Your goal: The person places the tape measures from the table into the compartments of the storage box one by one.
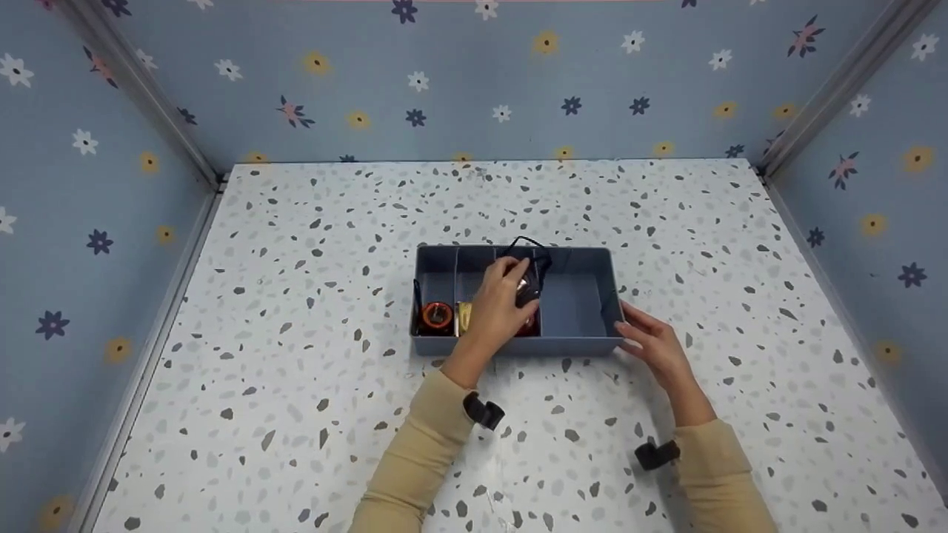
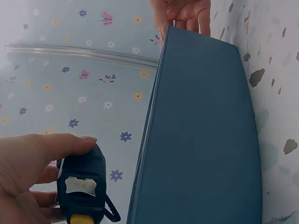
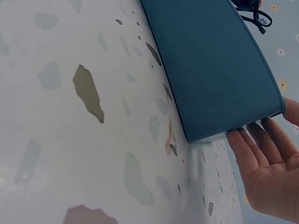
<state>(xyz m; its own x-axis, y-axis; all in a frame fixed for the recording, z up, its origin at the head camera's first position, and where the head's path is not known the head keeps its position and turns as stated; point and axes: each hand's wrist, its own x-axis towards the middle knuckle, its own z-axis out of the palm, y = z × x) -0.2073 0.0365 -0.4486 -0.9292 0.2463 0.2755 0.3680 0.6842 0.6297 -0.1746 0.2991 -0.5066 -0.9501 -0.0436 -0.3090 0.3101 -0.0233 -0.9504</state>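
A blue-grey divided box (image 1: 518,346) stands on the speckled table. Above its middle compartments, my left hand (image 1: 485,307) grips a dark tape measure (image 2: 80,179) with a yellow part and a black wrist strap. The strap loops out beyond the fingers in the head view. At the box's right end, my right hand (image 1: 661,352) holds the wall, thumb at the rim and fingers against the outside; the right wrist view shows these fingers (image 3: 247,154) on the end wall.
In the leftmost compartment sits a round black-and-orange item (image 1: 437,316). Beside it lies something yellow (image 1: 464,315), and a red item (image 1: 528,326) is partly hidden under my left hand. Flower-patterned panels (image 1: 474,81) enclose the table at the back and sides.
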